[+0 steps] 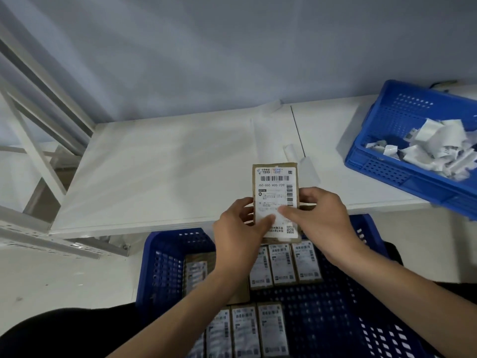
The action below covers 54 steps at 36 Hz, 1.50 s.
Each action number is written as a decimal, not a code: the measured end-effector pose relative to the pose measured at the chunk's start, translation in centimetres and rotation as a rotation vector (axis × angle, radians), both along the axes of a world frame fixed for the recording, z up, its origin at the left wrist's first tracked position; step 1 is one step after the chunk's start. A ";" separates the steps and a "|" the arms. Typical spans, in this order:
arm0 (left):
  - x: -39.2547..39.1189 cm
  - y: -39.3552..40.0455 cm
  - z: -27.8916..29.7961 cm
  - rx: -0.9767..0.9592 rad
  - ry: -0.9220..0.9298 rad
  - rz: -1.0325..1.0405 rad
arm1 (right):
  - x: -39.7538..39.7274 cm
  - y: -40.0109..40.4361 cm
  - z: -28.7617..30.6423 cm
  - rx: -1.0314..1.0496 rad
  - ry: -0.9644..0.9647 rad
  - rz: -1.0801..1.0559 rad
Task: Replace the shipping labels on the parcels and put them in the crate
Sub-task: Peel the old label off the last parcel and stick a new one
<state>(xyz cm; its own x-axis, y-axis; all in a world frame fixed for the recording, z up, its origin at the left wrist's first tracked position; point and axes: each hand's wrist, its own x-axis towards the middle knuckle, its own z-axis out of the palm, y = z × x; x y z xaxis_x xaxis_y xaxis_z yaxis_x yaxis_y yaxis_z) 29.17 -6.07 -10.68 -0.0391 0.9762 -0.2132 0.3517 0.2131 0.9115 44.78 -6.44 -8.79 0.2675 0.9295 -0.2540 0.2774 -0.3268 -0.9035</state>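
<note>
The small brown parcel [275,200] is being held up over the blue crate [165,264]; the left hand [241,223] and right hand [320,215] are pinching it, thumbs pressing its label [275,192]; loose corners could be wrinkling or peeling.

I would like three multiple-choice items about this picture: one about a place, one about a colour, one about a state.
1. Where do the torn label scraps lie?
A. in the crate on the table
B. on the floor
C. in the crate below the hands

2. Which colour have both crates?
A. green
B. blue
C. grey

3. How is the raised parcel held?
A. by the left hand alone
B. it rests on the table
C. by both hands

Key: 1 A, the scraps fill the crate on the table. 2 B, it and the lower crate are blue. 3 C, left hand and right hand grip it, thumbs on its label.
</note>
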 end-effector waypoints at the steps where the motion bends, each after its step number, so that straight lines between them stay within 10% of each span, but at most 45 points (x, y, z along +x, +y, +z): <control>1: 0.2 -0.7 0.0 -0.005 -0.002 -0.002 | 0.2 -0.8 0.2 -0.003 -0.006 0.001; 39: 5.0 -14.1 -26.6 -0.576 0.264 -0.406 | 5.9 -11.9 -28.3 -0.878 -0.169 0.254; 54: 5.1 -15.1 -32.6 -0.589 0.416 -0.554 | 5.8 -13.5 -35.6 -0.917 -0.182 0.353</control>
<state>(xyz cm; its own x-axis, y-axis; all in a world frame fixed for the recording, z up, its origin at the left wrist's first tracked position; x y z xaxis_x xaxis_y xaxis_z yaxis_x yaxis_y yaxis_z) 34.31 -21.22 -43.33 0.2182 0.6152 -0.7575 0.8188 0.3070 0.4852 50.60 -19.97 -44.43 0.1201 0.4286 -0.8955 0.6021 -0.7486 -0.2775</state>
